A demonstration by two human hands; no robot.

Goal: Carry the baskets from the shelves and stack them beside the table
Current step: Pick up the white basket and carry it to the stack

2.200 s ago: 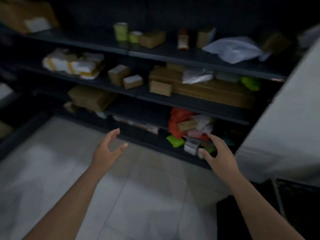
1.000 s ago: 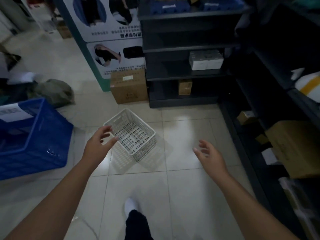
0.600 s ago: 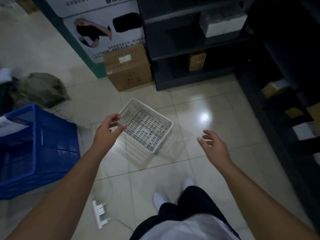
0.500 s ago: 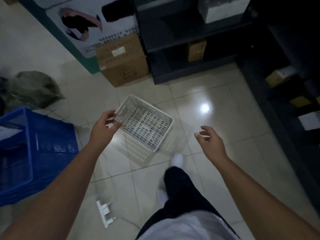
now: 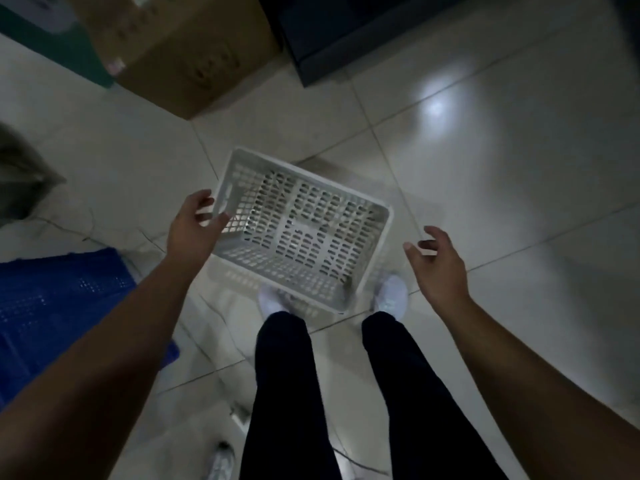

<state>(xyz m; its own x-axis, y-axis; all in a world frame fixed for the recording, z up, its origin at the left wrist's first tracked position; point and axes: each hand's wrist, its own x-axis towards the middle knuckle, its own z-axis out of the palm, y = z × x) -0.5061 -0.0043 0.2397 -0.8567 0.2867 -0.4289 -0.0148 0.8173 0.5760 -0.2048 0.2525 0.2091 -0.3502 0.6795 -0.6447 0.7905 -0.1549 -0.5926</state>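
A white perforated plastic basket (image 5: 375, 207) sits empty on the tiled floor, right in front of my white shoes (image 5: 391, 296). My left hand (image 5: 192, 226) hovers at the basket's left short end, fingers spread and curled over the rim; I cannot tell whether it touches. To the right of the basket, my right hand (image 5: 438, 268) is open with its palm turned toward the right wall and a clear gap between them. Neither hand holds anything.
A blue plastic crate (image 5: 52, 306) stands on the floor at my left. A cardboard box (image 5: 173, 53) and the dark base of a shelf unit (image 5: 346, 39) lie ahead. A grey bag (image 5: 17, 181) is at the far left. Bare tiles spread to the right.
I have turned from the shelves and walked up to the basket on the floor. It now lies at my feet, and both hands have dropped toward its two ends.
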